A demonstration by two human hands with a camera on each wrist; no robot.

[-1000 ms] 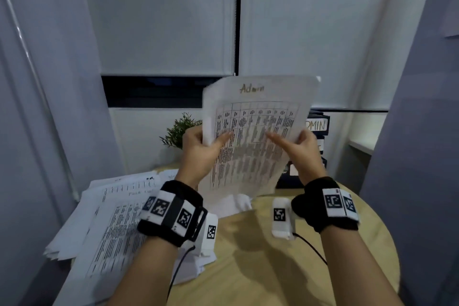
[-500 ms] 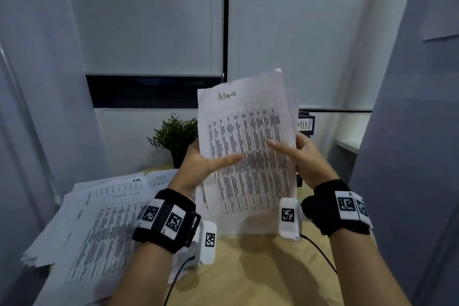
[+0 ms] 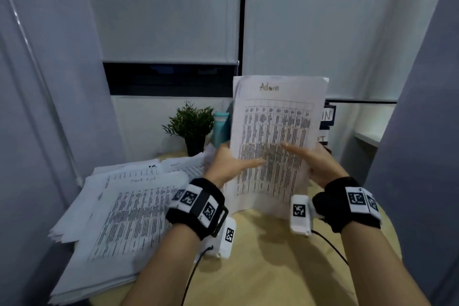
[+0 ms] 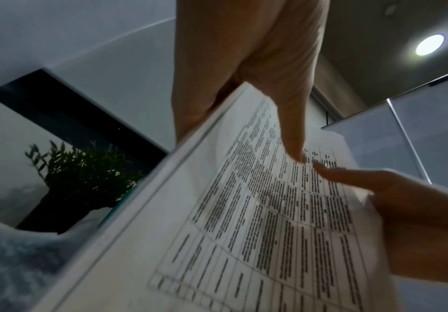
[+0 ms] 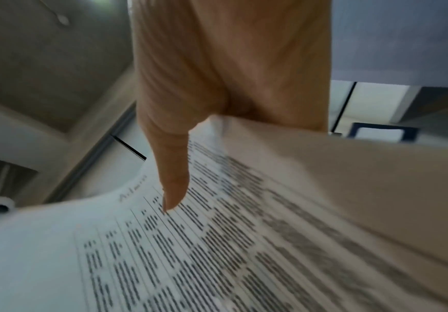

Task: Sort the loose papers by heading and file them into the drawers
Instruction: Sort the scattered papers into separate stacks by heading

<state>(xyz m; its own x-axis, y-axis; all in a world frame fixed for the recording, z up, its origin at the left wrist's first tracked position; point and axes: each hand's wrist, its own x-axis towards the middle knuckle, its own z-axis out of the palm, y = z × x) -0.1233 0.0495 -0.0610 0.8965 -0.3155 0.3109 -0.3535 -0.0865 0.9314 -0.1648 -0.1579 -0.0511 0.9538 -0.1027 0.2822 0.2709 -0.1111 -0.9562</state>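
Note:
I hold a thin bundle of printed sheets headed "Admin" (image 3: 275, 131) upright, its lower edge standing on the round wooden table (image 3: 273, 256). My left hand (image 3: 229, 164) pinches its left edge, thumb on the front and fingers behind. My right hand (image 3: 310, 159) pinches the right edge the same way. The wrist views show each thumb lying on the Admin sheets (image 4: 257, 211) (image 5: 217, 253), my left hand (image 4: 257, 73) above and my right hand (image 5: 217, 84) above. A dark drawer unit (image 3: 327, 119) with white labels stands behind the sheets, mostly hidden.
A large fanned pile of loose printed papers (image 3: 119, 211) covers the table's left side. A small potted plant (image 3: 191, 126) and a teal bottle (image 3: 221, 126) stand at the back. Grey panels close in on both sides, blinds behind.
The Admin sheets have come down from mid-air until their lower edge meets the table, and they now stand squarer. Both hands kept their hold.

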